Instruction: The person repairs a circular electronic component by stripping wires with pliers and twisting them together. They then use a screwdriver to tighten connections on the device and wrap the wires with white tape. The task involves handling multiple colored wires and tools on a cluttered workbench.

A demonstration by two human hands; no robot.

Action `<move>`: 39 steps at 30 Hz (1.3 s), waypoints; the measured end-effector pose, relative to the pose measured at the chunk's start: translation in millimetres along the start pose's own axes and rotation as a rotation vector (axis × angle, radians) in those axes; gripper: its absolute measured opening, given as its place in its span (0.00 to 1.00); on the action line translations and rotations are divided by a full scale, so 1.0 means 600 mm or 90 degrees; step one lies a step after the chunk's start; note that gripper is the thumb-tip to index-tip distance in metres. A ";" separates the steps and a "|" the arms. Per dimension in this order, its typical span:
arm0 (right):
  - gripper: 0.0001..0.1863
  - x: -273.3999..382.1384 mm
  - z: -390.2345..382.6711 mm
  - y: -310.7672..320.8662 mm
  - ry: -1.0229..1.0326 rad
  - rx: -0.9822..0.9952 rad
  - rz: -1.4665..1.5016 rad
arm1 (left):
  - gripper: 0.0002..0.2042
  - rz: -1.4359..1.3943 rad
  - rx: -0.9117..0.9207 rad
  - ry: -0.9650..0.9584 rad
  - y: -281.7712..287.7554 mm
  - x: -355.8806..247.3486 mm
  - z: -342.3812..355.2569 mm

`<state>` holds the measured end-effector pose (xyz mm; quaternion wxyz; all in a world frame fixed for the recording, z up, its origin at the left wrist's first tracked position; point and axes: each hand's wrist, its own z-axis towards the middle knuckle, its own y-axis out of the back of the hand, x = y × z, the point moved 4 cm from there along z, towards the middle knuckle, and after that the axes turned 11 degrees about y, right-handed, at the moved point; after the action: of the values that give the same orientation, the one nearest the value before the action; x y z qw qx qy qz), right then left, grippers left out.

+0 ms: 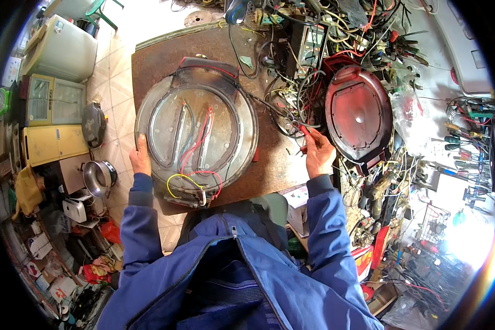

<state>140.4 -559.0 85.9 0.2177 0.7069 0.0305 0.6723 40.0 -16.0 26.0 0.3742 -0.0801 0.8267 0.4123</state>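
A round metal electric griddle (195,129) lies with its wired inner side up on the brown worktable. Red, blue and yellow wires run loose across its face, some down to its near edge. My left hand (141,157) grips its left rim, thumb on top, fingers hidden below. To the right of the griddle, my right hand (319,154) is closed around a small red-handled tool (304,130); its metal end points toward a cluster of cables, and its exact kind is unclear. Beyond that hand stands a dark red oval cover (359,118), its hollow side showing.
A meter-like box (308,47) sits among tangled cables at the back right. The rusty worktable (275,165) extends under the griddle. Hand tools (467,143) crowd the far right. On the left floor are a steel pot (99,179) and yellow cabinets (55,144).
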 end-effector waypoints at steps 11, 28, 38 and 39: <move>0.09 -0.023 -0.034 -0.007 -0.014 0.195 0.061 | 0.39 -0.052 -0.026 -0.030 -0.013 0.001 0.003; 0.29 -0.043 -0.161 -0.131 0.220 0.421 -0.709 | 0.39 -0.054 -0.037 -0.005 -0.010 0.000 0.005; 0.16 0.011 -0.157 -0.005 0.010 0.341 -0.382 | 0.39 -0.048 -0.045 -0.031 -0.010 -0.007 0.001; 0.16 0.030 -0.182 -0.007 -0.154 0.381 -0.201 | 0.39 -0.040 -0.054 -0.037 -0.013 0.000 0.004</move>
<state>37.7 -520.2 101.5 0.1043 0.8004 0.3087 0.5032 44.6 -19.4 20.3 0.4071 -0.1096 0.7943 0.4375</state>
